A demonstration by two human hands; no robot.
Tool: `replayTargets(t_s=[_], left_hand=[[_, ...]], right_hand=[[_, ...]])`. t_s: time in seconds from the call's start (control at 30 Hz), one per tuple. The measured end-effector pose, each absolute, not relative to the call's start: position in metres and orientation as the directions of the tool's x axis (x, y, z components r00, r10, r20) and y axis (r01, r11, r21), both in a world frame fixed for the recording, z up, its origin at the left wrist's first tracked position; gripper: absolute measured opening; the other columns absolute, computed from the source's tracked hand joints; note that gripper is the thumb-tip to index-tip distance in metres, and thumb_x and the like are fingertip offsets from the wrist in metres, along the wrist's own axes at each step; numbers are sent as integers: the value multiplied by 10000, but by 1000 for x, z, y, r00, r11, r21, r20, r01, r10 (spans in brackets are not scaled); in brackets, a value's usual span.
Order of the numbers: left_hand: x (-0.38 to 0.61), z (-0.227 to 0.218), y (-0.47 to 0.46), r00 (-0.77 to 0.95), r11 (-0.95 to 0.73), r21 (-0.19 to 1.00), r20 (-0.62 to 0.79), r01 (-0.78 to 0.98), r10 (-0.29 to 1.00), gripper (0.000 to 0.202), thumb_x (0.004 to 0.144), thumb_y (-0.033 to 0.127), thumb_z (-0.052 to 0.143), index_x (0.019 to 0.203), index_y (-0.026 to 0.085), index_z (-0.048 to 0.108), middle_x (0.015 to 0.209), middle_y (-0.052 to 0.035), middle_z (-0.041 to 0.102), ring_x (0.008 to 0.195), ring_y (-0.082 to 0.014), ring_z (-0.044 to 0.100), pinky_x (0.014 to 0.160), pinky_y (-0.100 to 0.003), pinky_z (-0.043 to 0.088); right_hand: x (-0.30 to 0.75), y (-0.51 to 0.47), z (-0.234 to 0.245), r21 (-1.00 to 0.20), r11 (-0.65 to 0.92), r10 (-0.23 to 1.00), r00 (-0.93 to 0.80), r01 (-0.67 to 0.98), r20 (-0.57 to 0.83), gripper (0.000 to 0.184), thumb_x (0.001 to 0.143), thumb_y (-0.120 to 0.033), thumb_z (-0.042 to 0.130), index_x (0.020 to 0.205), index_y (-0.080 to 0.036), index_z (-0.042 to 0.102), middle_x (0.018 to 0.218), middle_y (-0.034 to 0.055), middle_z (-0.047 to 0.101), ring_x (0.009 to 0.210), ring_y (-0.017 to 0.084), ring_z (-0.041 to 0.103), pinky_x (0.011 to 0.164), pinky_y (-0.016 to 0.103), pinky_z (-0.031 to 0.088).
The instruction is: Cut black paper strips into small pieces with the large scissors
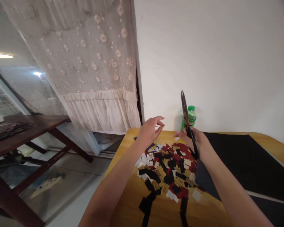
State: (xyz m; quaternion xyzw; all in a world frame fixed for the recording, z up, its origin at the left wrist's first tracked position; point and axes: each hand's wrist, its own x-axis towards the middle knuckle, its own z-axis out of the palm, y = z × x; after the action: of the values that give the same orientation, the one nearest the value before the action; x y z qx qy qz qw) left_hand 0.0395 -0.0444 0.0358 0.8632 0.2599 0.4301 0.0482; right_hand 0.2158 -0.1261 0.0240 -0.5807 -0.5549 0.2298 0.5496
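Black-handled scissors (188,126) are in my right hand (200,142), their blades closed and pointing up. Across from them, my left hand (150,129) has its thumb and fingers drawn together. A thin dark line shows between those fingertips, too slight to name. Beneath both hands lies a heap of small cut paper pieces (167,170) in black, dark red, tan and white. A small pale piece shows by the right fingertips; whether they touch it I cannot tell.
The wooden table (130,205) stands against a white wall. A green-capped bottle (192,116) is behind the scissors. Large black sheets (241,164) cover the table's right side. On the left are a lace curtain (97,63) and a dark wooden table (44,127).
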Motion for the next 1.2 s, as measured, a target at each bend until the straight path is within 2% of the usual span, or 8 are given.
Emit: replayTargets(t_s=[0.2, 0.43, 0.53, 0.63, 0.7, 0.77, 0.9, 1.2], left_hand=[[47, 36, -68, 610, -865, -324, 792, 383, -26, 221, 889, 130, 416, 1095, 190, 469, 872, -43, 653, 841, -157, 584, 717, -301, 437], [48, 40, -76, 674, -832, -502, 701, 237, -231, 148, 886, 142, 434, 963, 212, 541, 914, -40, 658, 842, -155, 593, 693, -304, 431], [51, 43, -80, 589, -934, -321, 790, 158, -172, 104, 859, 212, 513, 960, 229, 529, 939, -38, 643, 859, -156, 593, 703, -299, 446], [51, 49, -79, 249, -963, 270, 933, -7, 260, 223, 825, 326, 565, 1010, 227, 490, 951, -49, 603, 876, -161, 578, 748, -312, 457], [50, 54, -75, 127, -648, 724, 685, -238, 718, 213, 842, 374, 514, 967, 204, 483, 914, -51, 583, 814, -151, 571, 725, -306, 461], [50, 57, -71, 317, -67, 919, 202, -389, 927, 252, 855, 418, 452, 877, 170, 490, 842, -62, 573, 728, -148, 563, 667, -294, 458], [56, 52, -70, 703, 600, 749, -265, -281, 660, 424, 823, 546, 414, 777, 135, 505, 765, -91, 560, 661, -171, 556, 604, -295, 433], [61, 49, -79, 749, 679, 667, -272, -307, 605, 480, 812, 597, 390, 754, 134, 503, 719, -76, 541, 619, -167, 536, 579, -278, 415]], right_hand=[[209, -130, 30, -930, 171, 873, 388, 327, 297, 440, 636, -547, 675, 551, -217, 398, 435, -73, 370, 420, 98, 358, 424, 228, 286], [214, -120, 20, -935, 314, 875, 331, 167, 353, 404, 618, -455, 723, 598, -229, 388, 504, -59, 456, 443, 118, 443, 434, 246, 316], [217, -121, 24, -926, 335, 865, 333, 173, 375, 429, 605, -455, 728, 592, -228, 364, 606, -13, 563, 559, 152, 532, 510, 260, 371], [223, -127, 32, -920, 334, 876, 292, 204, 383, 439, 598, -449, 734, 594, -227, 356, 646, 5, 607, 627, 174, 570, 566, 272, 404], [226, -131, 37, -901, 343, 881, 240, 266, 407, 441, 596, -455, 732, 583, -228, 354, 660, 20, 631, 676, 194, 593, 609, 285, 427], [226, -134, 40, -878, 338, 889, 191, 339, 416, 435, 606, -473, 715, 572, -228, 357, 702, 46, 664, 717, 212, 610, 647, 299, 445], [218, -135, 37, -850, 327, 908, 112, 414, 405, 407, 652, -487, 675, 600, -233, 361, 768, 76, 694, 712, 217, 622, 611, 295, 463], [216, -132, 35, -839, 312, 902, 139, 447, 409, 357, 676, -438, 644, 614, -240, 354, 732, 65, 686, 660, 200, 606, 530, 269, 435]])
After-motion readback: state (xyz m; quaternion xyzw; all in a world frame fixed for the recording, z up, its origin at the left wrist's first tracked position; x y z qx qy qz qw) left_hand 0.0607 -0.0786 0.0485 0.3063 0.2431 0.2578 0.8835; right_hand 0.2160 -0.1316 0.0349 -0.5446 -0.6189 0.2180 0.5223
